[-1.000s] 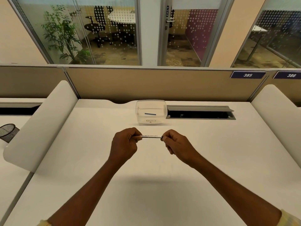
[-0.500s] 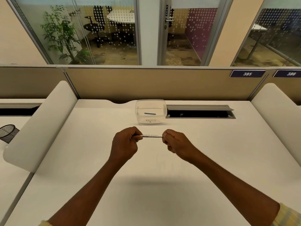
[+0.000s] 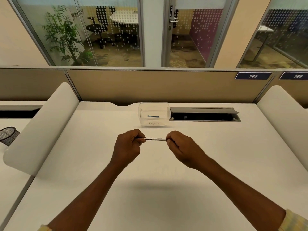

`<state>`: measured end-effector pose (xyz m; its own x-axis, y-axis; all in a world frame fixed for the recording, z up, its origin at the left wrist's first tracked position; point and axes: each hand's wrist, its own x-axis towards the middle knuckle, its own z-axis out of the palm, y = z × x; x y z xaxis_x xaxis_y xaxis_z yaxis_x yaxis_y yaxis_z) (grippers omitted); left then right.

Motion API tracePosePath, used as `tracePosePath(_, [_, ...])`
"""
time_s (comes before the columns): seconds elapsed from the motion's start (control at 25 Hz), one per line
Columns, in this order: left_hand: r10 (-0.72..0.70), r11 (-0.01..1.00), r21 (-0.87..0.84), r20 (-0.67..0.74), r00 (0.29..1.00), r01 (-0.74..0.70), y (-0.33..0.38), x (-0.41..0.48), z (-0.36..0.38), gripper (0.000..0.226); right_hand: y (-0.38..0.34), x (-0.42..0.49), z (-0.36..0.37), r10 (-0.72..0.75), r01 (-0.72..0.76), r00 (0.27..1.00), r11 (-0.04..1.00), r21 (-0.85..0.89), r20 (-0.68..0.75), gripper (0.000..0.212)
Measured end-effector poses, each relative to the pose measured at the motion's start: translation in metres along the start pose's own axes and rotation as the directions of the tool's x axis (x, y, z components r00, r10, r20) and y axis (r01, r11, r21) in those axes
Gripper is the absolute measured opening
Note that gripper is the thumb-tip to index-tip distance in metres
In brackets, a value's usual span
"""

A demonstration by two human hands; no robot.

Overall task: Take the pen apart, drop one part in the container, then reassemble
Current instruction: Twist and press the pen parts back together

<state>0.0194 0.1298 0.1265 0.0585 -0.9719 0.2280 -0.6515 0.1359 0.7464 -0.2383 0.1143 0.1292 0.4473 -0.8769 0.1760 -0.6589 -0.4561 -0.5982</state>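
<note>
bare desk (image 3: 166, 189) around, container (image 3: 154, 114) blocking ahead

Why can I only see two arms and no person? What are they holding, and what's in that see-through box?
The camera sits on the person's head and looks forward and down, so you see just what they see: their own arms, never their face. There is no robot here.

The left hand and the right hand pinch the two ends of a thin white pen and hold it level above the white desk.

Behind the hands stands a clear plastic container with "RECYCLE" written on it. Inside lies one small blue stick; it may be a piece of the pen, but I cannot tell for sure.

At the left edge is a black mesh basket.
</note>
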Motion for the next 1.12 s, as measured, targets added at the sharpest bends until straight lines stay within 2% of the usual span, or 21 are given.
tracePosePath(0.08, [-0.008, 1.0, -0.014, 0.021, 1.0, 0.009, 0.001, -0.001, 0.0, 0.029, 0.003, -0.001, -0.002, -0.068, 0.068, 0.998, 0.989, -0.128, 0.004, 0.017])
tracePosePath(0.12, [-0.004, 1.0, -0.016, 0.025, 1.0, 0.005, 0.001, -0.001, 0.0, 0.029, 0.002, -0.002, -0.001, -0.073, 0.075, 0.997, 0.989, -0.131, 0.016, 0.018])
tracePosePath(0.16, [0.005, 1.0, -0.013, 0.024, 1.0, -0.005, 0.001, -0.001, 0.0, 0.029, 0.001, -0.002, 0.0, -0.046, 0.048, 0.999, 0.996, -0.074, 0.028, 0.02])
tracePosePath(0.2, [0.021, 1.0, -0.003, 0.02, 1.0, -0.021, 0.001, -0.001, 0.0, 0.028, 0.0, -0.001, 0.002, 0.035, -0.038, 0.998, 0.997, 0.064, 0.05, 0.022])
tracePosePath(0.24, [0.04, 0.999, 0.013, 0.014, 0.999, -0.04, 0.002, -0.001, -0.001, 0.027, -0.003, 0.003, 0.0, 0.16, -0.182, 0.982, 0.942, 0.283, 0.099, 0.024])
tracePosePath(0.28, [0.058, 0.998, 0.026, 0.005, 0.998, -0.059, 0.004, -0.001, -0.001, 0.026, -0.006, 0.008, -0.003, 0.287, -0.352, 0.936, 0.788, 0.505, 0.205, 0.025])
tracePosePath(0.32, [0.076, 0.996, 0.036, -0.003, 0.997, -0.075, 0.005, 0.0, -0.002, 0.025, -0.008, 0.012, -0.008, 0.367, -0.504, 0.863, 0.596, 0.625, 0.347, 0.024])
tracePosePath(0.36, [0.088, 0.995, 0.045, -0.01, 0.996, -0.088, 0.005, 0.002, -0.003, 0.024, -0.007, 0.014, -0.011, 0.387, -0.593, 0.804, 0.467, 0.655, 0.452, 0.022])
tracePosePath(0.4, [0.093, 0.994, 0.054, -0.015, 0.996, -0.092, 0.005, 0.003, -0.003, 0.024, -0.006, 0.015, -0.014, 0.383, -0.62, 0.784, 0.45, 0.643, 0.488, 0.023])
tracePosePath(0.44, [0.088, 0.994, 0.061, -0.015, 0.996, -0.087, 0.005, 0.004, -0.004, 0.025, -0.005, 0.014, -0.015, 0.375, -0.588, 0.809, 0.517, 0.622, 0.453, 0.025])
tracePosePath(0.48, [0.079, 0.995, 0.062, -0.013, 0.997, -0.078, 0.005, 0.005, -0.004, 0.025, -0.005, 0.012, -0.014, 0.361, -0.504, 0.863, 0.648, 0.571, 0.352, 0.026])
tracePosePath(0.56, [0.052, 0.998, 0.047, -0.007, 0.999, -0.052, 0.003, 0.005, -0.005, 0.026, -0.003, 0.006, -0.011, 0.243, -0.261, 0.965, 0.908, 0.327, 0.093, 0.02])
tracePosePath(0.6, [0.039, 0.999, 0.035, -0.004, 0.999, -0.039, 0.002, 0.004, -0.004, 0.026, 0.0, 0.004, -0.009, 0.136, -0.137, 0.991, 0.972, 0.191, 0.023, 0.016])
tracePosePath(0.68, [0.019, 1.0, 0.007, 0.008, 1.0, -0.019, 0.002, 0.003, -0.004, 0.026, 0.005, 0.0, -0.007, -0.051, 0.051, 0.999, 0.999, -0.004, -0.016, 0.012])
tracePosePath(0.76, [0.012, 1.0, -0.018, 0.014, 1.0, -0.012, 0.001, 0.002, -0.003, 0.027, 0.007, -0.002, -0.008, -0.166, 0.159, 0.985, 0.978, -0.133, -0.048, 0.012])
tracePosePath(0.96, [0.039, 0.999, -0.036, 0.053, 0.998, -0.037, 0.002, 0.004, -0.006, 0.029, 0.006, 0.0, -0.014, -0.394, 0.345, 0.918, 0.844, -0.411, -0.039, 0.021])
tracePosePath(1.04, [0.048, 0.998, -0.039, 0.063, 0.997, -0.046, 0.002, 0.005, -0.008, 0.029, 0.002, 0.0, -0.015, -0.385, 0.346, 0.923, 0.859, -0.377, -0.029, 0.021])
tracePosePath(1.12, [0.077, 0.997, -0.03, 0.053, 0.996, -0.076, 0.001, 0.006, -0.012, 0.029, -0.003, 0.001, -0.015, -0.294, 0.283, 0.956, 0.935, -0.214, -0.017, 0.021])
